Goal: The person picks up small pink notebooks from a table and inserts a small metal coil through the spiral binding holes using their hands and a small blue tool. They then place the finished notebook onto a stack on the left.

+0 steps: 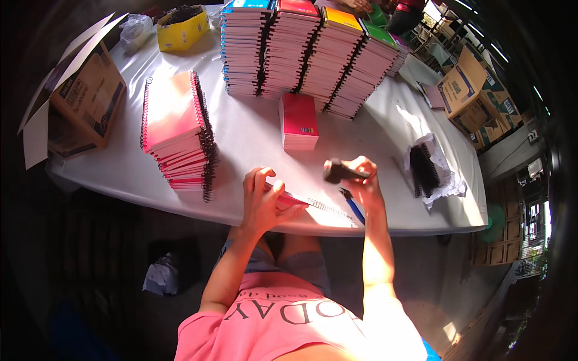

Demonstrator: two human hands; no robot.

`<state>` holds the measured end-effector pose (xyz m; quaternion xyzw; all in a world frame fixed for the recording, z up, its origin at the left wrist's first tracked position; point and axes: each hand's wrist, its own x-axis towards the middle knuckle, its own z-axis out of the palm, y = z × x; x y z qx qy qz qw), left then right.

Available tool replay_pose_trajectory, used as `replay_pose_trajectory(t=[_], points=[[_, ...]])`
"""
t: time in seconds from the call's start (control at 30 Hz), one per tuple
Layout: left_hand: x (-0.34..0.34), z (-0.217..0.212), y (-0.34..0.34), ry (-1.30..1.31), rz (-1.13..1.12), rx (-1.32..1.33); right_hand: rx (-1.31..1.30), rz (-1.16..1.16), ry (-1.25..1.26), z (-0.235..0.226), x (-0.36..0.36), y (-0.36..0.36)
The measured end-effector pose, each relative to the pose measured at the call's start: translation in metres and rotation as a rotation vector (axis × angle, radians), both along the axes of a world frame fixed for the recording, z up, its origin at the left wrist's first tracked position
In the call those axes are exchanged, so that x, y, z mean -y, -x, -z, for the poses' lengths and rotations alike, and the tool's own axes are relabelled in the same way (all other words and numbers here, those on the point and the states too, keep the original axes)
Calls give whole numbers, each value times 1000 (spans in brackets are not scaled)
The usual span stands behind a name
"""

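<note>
My left hand [260, 201] is closed around a red notebook [289, 201], tilted on edge near the table's front edge. From the notebook's right end a thin wire spiral coil [330, 209] runs out over the tabletop. To the right, my right hand [365, 183] grips a dark, block-headed tool [338, 172], raised above the table; its exact kind is blurred. Just below that hand lie blue-handled pliers [354, 207]. Beyond my hands sits a short stack of small red notepads [298, 114]. Left of them stands a taller, uneven pile of red spiral notebooks [173, 114].
Tall stacks of blue, red, yellow and green notebooks [289, 54] line the far side. Black coils [424, 168] lie on crumpled white wrapping at right. An open carton [84, 96] stands left, a yellow box [182, 35] behind it. Another person's hands [358, 5] show at the top.
</note>
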<state>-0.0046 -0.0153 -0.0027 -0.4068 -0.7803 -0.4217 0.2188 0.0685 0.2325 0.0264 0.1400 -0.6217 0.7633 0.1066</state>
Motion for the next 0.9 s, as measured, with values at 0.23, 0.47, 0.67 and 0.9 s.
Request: replay_pose_trajectory(t=[0.23, 0.47, 0.67, 0.9], points=[[-6, -3, 6, -32, 55, -19, -9, -197, 69, 4, 10, -5], [-2, -3, 7, -15, 81, -14, -43, -175, -137, -21, 33, -4], [-3, -3, 10, -37, 98, -12, -227, -204, 24, -16, 36, 6], [-4, 11, 20, -159, 137, 160, -169, -248, 17, -15, 33, 7]])
